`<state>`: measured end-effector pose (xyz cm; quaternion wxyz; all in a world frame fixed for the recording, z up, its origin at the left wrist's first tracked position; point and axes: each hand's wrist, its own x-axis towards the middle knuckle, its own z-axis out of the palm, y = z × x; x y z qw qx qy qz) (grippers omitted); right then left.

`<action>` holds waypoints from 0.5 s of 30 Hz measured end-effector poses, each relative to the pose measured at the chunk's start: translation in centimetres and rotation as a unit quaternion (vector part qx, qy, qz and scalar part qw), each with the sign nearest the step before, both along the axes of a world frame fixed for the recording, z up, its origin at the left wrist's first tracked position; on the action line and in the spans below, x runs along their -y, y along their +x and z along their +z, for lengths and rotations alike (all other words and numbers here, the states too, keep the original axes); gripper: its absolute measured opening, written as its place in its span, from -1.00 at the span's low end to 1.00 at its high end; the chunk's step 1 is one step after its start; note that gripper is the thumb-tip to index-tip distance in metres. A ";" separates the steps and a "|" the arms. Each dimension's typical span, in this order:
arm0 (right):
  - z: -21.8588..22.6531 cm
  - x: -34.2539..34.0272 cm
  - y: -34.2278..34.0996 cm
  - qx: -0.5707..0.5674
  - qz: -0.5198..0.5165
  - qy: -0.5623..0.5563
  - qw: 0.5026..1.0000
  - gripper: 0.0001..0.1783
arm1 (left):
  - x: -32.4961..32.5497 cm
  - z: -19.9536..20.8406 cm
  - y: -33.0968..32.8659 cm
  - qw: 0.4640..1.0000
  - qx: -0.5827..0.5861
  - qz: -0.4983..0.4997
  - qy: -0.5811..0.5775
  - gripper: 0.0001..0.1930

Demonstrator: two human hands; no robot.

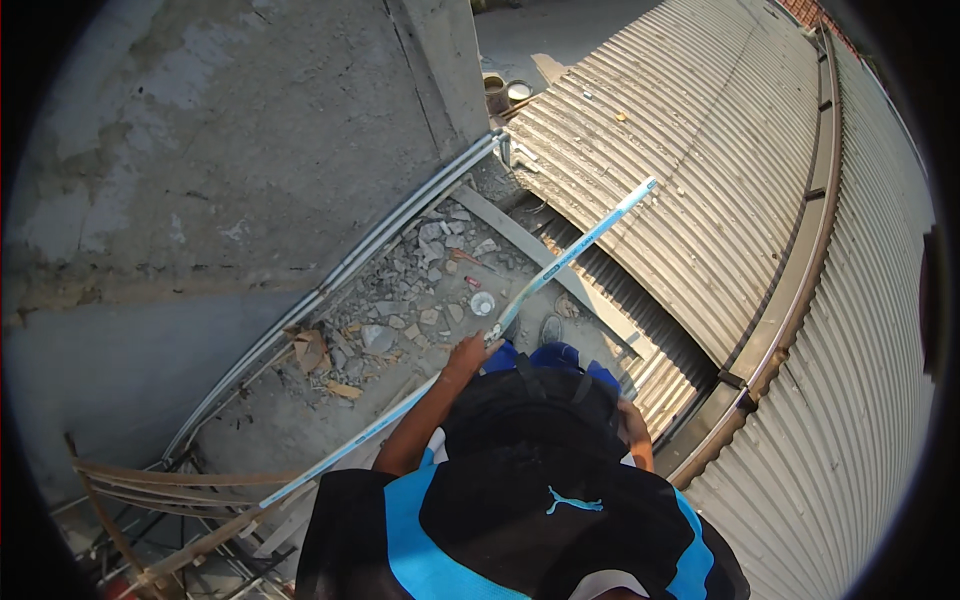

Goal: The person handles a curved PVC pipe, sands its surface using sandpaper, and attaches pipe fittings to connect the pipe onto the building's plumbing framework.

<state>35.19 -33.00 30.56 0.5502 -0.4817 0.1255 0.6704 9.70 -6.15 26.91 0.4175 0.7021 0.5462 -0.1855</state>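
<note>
My left hand [475, 352] is closed around a long white plastic pipe with blue markings [585, 238]. From the hand, the pipe's far end slants up and right over the corrugated roof. A lower stretch of white and blue pipe [350, 445] runs behind my left forearm, down to the left. Whether both stretches are one piece is hidden at the grip. My right hand [630, 418] hangs beside my right hip, close to my blue trousers [603, 376]. Its fingers are mostly hidden by my body.
Broken concrete rubble [378, 338] and a clear plastic cup [482, 303] lie on the floor. White pipes [335, 275] follow the base of the concrete wall [250, 150]. A beam [560, 265] borders the corrugated roof [690, 140]; a gutter [815, 220] runs farther right. Wooden poles [200, 478] stand lower left.
</note>
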 end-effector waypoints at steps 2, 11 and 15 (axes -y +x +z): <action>2.8 -1.1 0.1 0.066 -0.013 0.006 0.998 -0.71 | 0.0 0.1 0.1 1.000 0.021 0.007 0.007 -0.34; 2.6 -4.6 -0.5 0.223 0.185 0.001 0.957 -0.72 | 1.2 0.5 0.4 0.999 0.011 0.014 -0.031 -0.35; 2.4 -4.5 1.2 0.287 0.220 0.001 0.932 -0.73 | 1.4 0.0 0.2 0.999 0.028 0.028 -0.037 -0.36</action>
